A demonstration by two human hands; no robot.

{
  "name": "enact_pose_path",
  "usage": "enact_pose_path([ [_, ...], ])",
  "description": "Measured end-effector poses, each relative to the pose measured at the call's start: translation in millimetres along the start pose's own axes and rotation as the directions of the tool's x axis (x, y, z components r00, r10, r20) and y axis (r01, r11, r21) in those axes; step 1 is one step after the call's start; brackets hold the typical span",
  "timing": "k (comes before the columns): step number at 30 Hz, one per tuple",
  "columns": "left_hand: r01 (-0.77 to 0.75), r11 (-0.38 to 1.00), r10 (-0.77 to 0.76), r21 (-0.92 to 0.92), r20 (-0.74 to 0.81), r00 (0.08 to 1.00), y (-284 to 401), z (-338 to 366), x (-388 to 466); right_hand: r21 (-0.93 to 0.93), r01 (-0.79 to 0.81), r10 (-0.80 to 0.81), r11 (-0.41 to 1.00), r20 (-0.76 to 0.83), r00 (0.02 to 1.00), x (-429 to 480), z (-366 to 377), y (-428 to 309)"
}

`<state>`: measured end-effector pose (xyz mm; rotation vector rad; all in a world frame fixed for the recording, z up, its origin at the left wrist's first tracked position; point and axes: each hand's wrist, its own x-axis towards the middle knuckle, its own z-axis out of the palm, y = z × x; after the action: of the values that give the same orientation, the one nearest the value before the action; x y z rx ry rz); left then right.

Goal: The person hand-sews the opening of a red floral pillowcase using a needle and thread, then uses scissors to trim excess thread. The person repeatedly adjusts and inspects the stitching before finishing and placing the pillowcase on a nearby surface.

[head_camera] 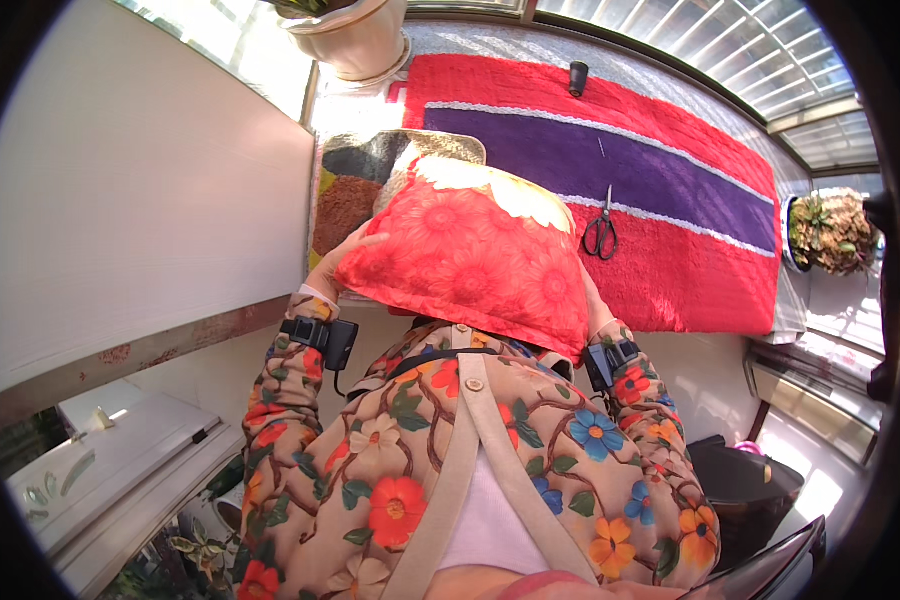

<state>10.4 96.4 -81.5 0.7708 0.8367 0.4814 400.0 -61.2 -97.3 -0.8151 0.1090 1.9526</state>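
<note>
A red pillow with a flower print (472,262) is held between both hands, close in front of my body. My left hand (351,259) grips its left end, the thumb lying on top. At the right end is my right hand (594,300), partly hidden behind the pillow's edge. Just right of the pillow, black-handled scissors (601,229) lie on a red and purple rug (682,277), blades pointing away from me. A thin needle-like metal piece (601,147) lies on the purple band. Near the far edge of the rug is a black cup-shaped object (578,79).
A patterned plush mat (349,169) lies under the pillow's left side. Beyond it stands a white plant pot (352,37). Another potted plant (829,229) is at the far right, by the windows. A white panel (142,202) rises on the left, and a black bin-like container (746,487) stands lower right.
</note>
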Motion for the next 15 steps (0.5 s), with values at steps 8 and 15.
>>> enact_pose_path([
  [8,-0.017,0.998,0.014,0.053,0.047,0.999,4.5,5.4,-3.4,-0.598,0.382,-0.610,0.705,-0.236,0.756,55.2,-62.0,-41.9],
  [15,0.078,0.851,0.094,0.519,-0.297,0.950,-14.2,10.8,40.1,-0.995,-0.091,-0.892,0.045,-0.081,0.445,86.5,-63.0,1.4],
])
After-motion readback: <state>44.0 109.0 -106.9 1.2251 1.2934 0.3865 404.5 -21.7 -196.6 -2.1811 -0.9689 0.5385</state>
